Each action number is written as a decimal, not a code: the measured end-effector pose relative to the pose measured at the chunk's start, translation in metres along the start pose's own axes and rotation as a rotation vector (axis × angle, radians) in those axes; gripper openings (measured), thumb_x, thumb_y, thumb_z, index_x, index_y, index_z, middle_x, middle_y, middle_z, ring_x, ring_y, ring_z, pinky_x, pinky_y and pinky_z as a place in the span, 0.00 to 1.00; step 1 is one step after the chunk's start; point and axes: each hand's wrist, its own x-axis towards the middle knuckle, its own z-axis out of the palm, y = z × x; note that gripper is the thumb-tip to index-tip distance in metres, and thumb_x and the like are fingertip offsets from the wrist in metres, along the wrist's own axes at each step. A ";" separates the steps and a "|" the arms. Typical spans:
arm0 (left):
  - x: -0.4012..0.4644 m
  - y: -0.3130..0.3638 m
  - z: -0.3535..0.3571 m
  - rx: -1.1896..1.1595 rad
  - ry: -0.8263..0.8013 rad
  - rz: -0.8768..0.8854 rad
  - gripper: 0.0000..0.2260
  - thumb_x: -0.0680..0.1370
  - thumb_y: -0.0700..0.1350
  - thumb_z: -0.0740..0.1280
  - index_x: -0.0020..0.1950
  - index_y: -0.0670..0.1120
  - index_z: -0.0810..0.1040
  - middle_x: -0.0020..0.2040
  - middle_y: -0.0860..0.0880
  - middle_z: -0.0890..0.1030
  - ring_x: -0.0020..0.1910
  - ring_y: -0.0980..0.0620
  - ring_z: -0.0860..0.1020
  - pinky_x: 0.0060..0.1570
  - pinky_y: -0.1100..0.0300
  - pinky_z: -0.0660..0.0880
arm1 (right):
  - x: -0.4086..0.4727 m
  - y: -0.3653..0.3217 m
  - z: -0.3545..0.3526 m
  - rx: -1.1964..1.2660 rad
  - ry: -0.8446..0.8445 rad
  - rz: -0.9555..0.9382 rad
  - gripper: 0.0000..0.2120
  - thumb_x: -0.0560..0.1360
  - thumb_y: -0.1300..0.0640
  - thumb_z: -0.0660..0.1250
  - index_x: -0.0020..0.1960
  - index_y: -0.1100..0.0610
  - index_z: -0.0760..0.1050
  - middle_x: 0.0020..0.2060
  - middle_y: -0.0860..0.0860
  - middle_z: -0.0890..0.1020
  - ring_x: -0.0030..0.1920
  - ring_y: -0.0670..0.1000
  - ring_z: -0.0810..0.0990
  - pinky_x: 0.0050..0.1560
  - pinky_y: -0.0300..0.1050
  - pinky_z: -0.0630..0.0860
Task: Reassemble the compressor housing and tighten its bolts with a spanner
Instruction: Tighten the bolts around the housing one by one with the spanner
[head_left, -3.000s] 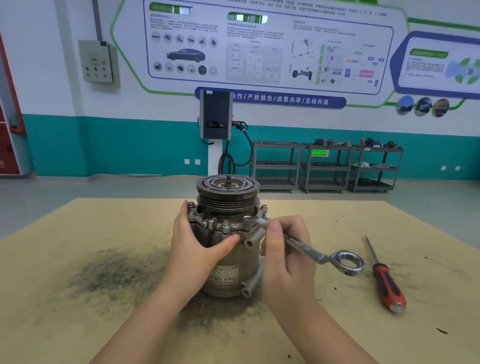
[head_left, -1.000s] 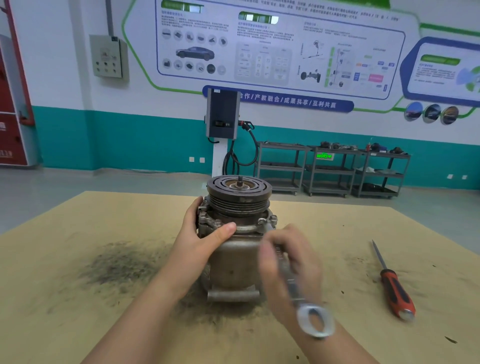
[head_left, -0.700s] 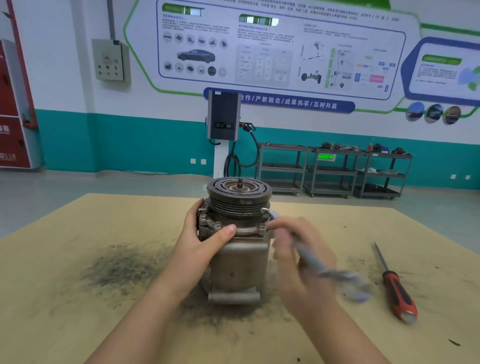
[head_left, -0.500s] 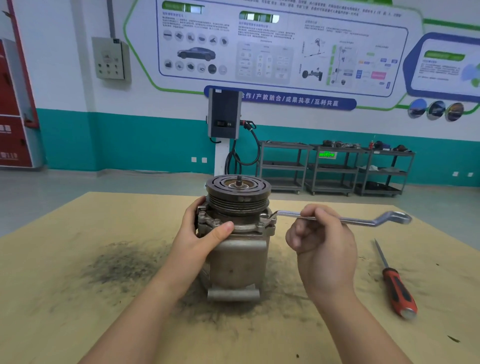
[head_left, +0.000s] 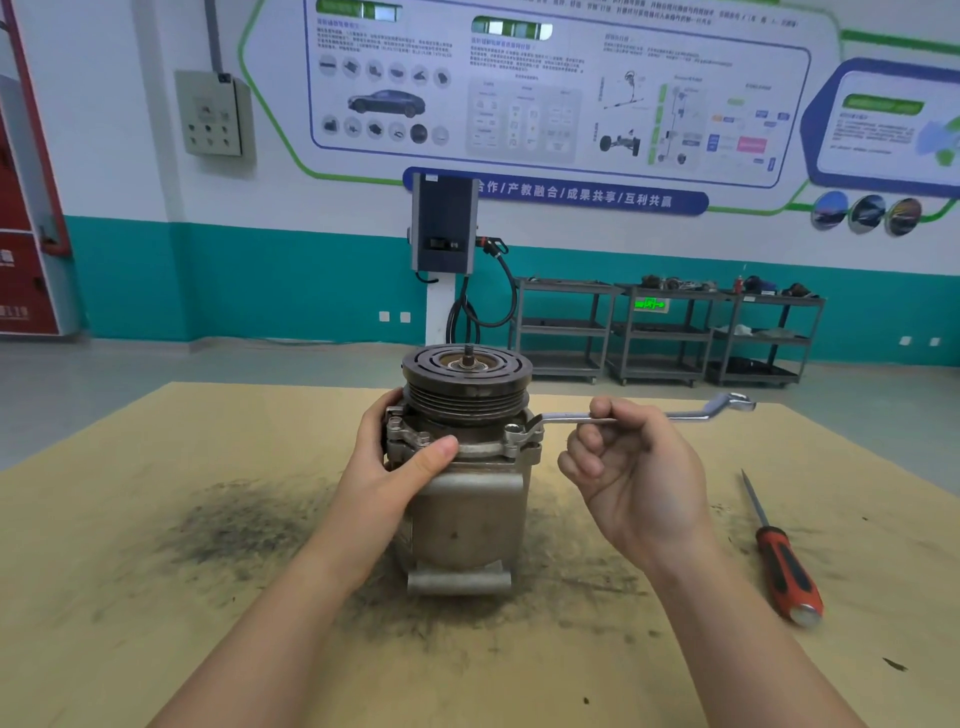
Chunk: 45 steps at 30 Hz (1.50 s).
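So, compressor (head_left: 467, 499) standing upright mid-table (head_left: 156, 649), left hand (head_left: 387, 467) gripping its flange, right hand (head_left: 631, 478) curling round the spanner (head_left: 644, 414) sitting on a right-side bolt (head_left: 514, 427), screwdriver (head_left: 784, 566) lying far right

Left hand (head_left: 387, 470) wrapped around the upright compressor housing (head_left: 467, 499), thumb across the near flange. Right hand (head_left: 631, 480) curled, palm up, pinching the spanner (head_left: 644, 414) shaft level.

We see single head view: looks forward and down from above, close over tabletop (head_left: 156, 597), far wall (head_left: 104, 156) beyond.
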 end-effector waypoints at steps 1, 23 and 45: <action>0.000 0.000 0.000 0.001 0.000 -0.002 0.33 0.62 0.65 0.75 0.65 0.65 0.69 0.58 0.66 0.80 0.60 0.64 0.78 0.53 0.69 0.76 | 0.000 0.001 0.000 -0.012 -0.005 -0.011 0.05 0.68 0.59 0.62 0.35 0.59 0.72 0.24 0.53 0.68 0.22 0.50 0.65 0.24 0.39 0.65; -0.003 0.005 0.002 -0.035 0.000 -0.020 0.35 0.61 0.63 0.75 0.67 0.61 0.69 0.57 0.64 0.81 0.59 0.64 0.78 0.50 0.72 0.75 | -0.015 0.020 0.003 -0.379 0.033 -0.430 0.14 0.70 0.58 0.58 0.29 0.52 0.78 0.23 0.52 0.72 0.22 0.51 0.70 0.26 0.37 0.66; -0.005 0.006 0.004 -0.023 0.006 -0.009 0.33 0.61 0.63 0.75 0.65 0.61 0.70 0.57 0.62 0.82 0.58 0.62 0.79 0.51 0.69 0.76 | -0.037 0.032 0.016 -0.893 -0.021 -0.957 0.11 0.82 0.46 0.55 0.46 0.44 0.74 0.36 0.40 0.75 0.37 0.40 0.74 0.40 0.32 0.70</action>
